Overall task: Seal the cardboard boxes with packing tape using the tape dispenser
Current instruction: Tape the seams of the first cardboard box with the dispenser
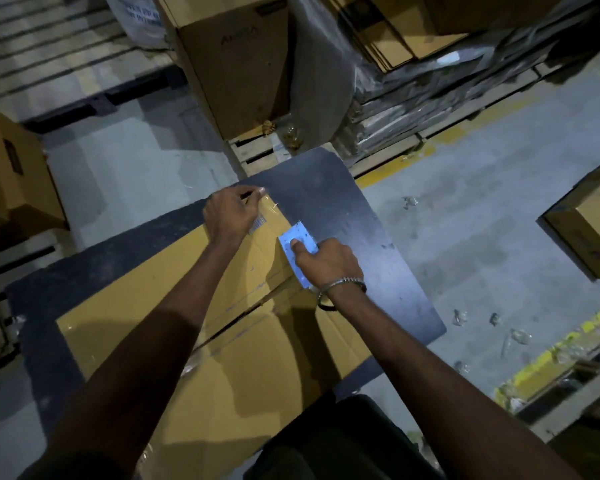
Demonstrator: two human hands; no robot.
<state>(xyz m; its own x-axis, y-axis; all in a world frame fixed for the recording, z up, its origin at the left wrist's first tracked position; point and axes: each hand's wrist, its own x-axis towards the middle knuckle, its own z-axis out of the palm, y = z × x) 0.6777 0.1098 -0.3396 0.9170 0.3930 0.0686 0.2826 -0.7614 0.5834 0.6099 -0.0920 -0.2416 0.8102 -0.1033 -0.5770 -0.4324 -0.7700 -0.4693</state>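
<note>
Our right hand (326, 259) is curled round a light blue tape dispenser (298, 239), forefinger laid along its top, pressing it down at the far end of the cardboard box (174, 306). Just to the left of it, our left hand (231, 213) rests on the box's far corner with fingers bent over the edge, thumb and forefinger seeming to pinch down a clear end of packing tape (269, 202); we cannot tell for certain whether the tape is between them.

We judge the step in hand to be the end of a run along the centre seam (243, 317), where the two top flaps meet. Behind the dispenser, toward our body, the seam shows a glossy strip in places, yet the flaps still gape a little near the wrist, so we cannot say the tape has bonded all along. The next move, as we read it, calls for carrying the dispenser over the far edge, tilting it so the blade cuts, and rubbing the loose tail flat with the left hand.

Plain brown, broad and low, the box has a small barcode label (257, 226) just under our left palm. It lies on a dark table (378, 237) that reaches out beyond and to the right of our right hand. Other cartons (236, 64) stand well beyond both hands.
</note>
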